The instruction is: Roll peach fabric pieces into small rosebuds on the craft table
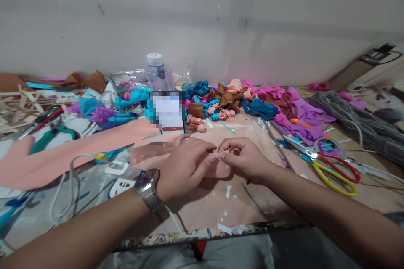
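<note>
Peach paper [221, 170], centre of frame: pinched by left hand [186, 163] and right hand [248, 157]; long axis apparently runs leftward beneath the left.

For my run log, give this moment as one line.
left hand: holding peach paper; right hand: holding same paper; beyond hands: phone; rightward: scissors

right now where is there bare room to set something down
The best patch of tabletop lies between the hands and the near edge, though white scraps dot it. A smaller one separates right forearm and yellow-handled scissors. Crumpled paper crowds the back; a peach strip covers much left.
</note>
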Tool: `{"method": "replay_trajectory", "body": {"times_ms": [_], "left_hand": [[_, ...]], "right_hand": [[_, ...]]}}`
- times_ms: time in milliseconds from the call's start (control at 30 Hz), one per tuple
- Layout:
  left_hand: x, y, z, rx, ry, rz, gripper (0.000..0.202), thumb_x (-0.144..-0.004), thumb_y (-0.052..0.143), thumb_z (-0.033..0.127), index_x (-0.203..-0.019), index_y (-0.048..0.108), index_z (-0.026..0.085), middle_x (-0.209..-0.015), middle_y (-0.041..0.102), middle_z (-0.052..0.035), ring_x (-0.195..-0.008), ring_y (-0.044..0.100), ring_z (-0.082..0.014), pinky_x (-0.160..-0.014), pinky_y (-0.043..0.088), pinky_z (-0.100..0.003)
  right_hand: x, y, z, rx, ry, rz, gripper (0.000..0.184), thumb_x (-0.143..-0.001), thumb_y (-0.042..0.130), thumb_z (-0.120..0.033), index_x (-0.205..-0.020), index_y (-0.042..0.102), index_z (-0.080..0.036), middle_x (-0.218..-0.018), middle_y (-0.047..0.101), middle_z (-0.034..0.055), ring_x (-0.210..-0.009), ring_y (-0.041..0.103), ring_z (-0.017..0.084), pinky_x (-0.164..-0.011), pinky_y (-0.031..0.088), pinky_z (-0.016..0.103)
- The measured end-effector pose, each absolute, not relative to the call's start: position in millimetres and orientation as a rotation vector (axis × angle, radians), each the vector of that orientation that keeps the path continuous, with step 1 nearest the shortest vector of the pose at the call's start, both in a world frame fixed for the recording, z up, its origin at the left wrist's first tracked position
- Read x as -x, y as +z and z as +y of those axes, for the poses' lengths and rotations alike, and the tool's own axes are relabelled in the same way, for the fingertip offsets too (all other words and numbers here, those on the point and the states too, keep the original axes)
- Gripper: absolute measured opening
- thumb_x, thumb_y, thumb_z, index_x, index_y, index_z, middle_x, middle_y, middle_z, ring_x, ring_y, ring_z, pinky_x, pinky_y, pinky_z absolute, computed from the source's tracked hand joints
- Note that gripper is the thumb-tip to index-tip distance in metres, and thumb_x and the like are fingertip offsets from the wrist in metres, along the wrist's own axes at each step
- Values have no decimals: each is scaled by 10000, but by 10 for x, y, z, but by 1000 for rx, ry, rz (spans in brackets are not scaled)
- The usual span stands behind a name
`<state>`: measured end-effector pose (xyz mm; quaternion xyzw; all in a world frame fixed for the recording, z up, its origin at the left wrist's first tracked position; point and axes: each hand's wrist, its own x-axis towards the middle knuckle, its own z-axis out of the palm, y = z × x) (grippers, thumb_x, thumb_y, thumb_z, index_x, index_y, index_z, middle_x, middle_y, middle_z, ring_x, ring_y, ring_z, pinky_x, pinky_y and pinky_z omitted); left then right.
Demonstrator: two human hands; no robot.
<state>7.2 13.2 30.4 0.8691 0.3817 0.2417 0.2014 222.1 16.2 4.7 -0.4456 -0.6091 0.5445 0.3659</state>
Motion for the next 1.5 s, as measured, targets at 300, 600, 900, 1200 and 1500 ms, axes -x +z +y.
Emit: {"method": "replay_trajectory", "body": {"times_ms": [300, 600, 900, 1200, 1500], "left_hand": [[-68, 312, 170, -2368, 611, 1122, 258, -1001, 454, 265, -862, 658, 190, -824, 693, -4, -795, 566, -193, -825, 354, -367], [-83, 264, 161, -2374, 575, 1121, 263, -1010, 460, 300, -882, 664, 195, -853, 703, -12, -832, 576, -198, -852, 352, -376], [-73, 311, 152, -2367, 544, 1155, 232, -982, 508, 299, -872, 686, 200, -852, 713, -15, -838, 584, -204, -813, 352, -371], [-80, 330, 148, -2328, 489, 1129, 262, -976, 514, 316, -833, 699, 199, -802, 710, -7, -792, 583, -192, -791, 352, -363], [-63, 346, 143, -2284, 562, 1091, 291, -979, 516, 343, -813, 711, 203, -778, 717, -4, -761, 580, -182, -766, 351, -353]], "right_hand": [[-2240, 21, 220, 1129, 1469, -1470, 188, -849, 657, -317, -782, 725, -154, -752, 668, 19, -706, 569, 133, -669, 422, 249], [-2243, 110, 192, 1219, 1335, -1719, 149, -809, 695, -295, -791, 726, -150, -757, 668, 21, -697, 571, 134, -635, 434, 238], [-2292, 129, 228, 1171, 1162, -1833, 136, -858, 628, -253, -804, 710, -159, -802, 678, 24, -747, 594, 143, -683, 445, 253], [-2233, 113, 163, 1233, 1206, -1847, 130, -831, 715, -282, -826, 753, -158, -741, 709, 22, -667, 584, 126, -597, 427, 219], [-2221, 84, 171, 1189, 1213, -1832, 146, -833, 727, -294, -853, 782, -160, -815, 770, 49, -740, 670, 154, -672, 497, 238]]}}
